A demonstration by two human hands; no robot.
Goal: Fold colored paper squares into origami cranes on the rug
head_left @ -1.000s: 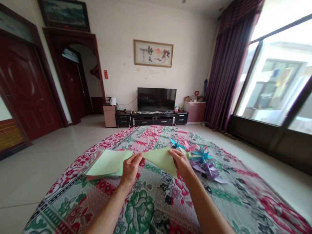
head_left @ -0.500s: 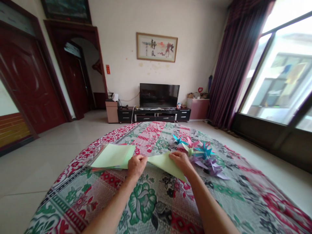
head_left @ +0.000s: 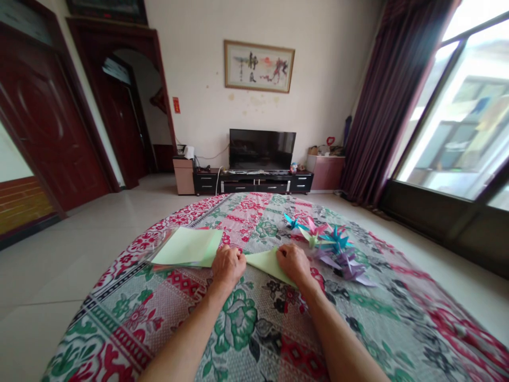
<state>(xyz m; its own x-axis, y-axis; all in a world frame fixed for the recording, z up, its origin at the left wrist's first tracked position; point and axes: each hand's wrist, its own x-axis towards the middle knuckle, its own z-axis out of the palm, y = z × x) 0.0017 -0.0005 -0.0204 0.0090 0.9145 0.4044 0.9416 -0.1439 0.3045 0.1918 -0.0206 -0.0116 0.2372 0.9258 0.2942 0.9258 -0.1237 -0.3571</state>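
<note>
Between my hands is a light green sheet of folding paper [head_left: 265, 261], folded over into a pointed shape low above the patterned tablecloth. My left hand [head_left: 229, 265] is closed and pinches the paper's left tip. My right hand [head_left: 295, 263] is closed on the paper's right part and hides some of it. Left of my left hand lies a stack of pale green paper [head_left: 186, 246], with pinkish sheets and clear plastic at its edges. Just beyond my right hand stand several folded paper cranes: blue [head_left: 337, 239], pink [head_left: 316, 227], green [head_left: 312, 240] and purple [head_left: 352, 267].
A flowered cloth [head_left: 234, 323] covers the round table. Past its far edge, a television [head_left: 262, 149] stands on a low black cabinet [head_left: 254, 183]. A purple curtain [head_left: 369, 106] hangs beside the window on the right. Dark red doors [head_left: 43, 116] are on the left.
My left hand has turned, its knuckles now more on top, and has come slightly right. My right hand has curled further over the paper, so less of the sheet shows.
</note>
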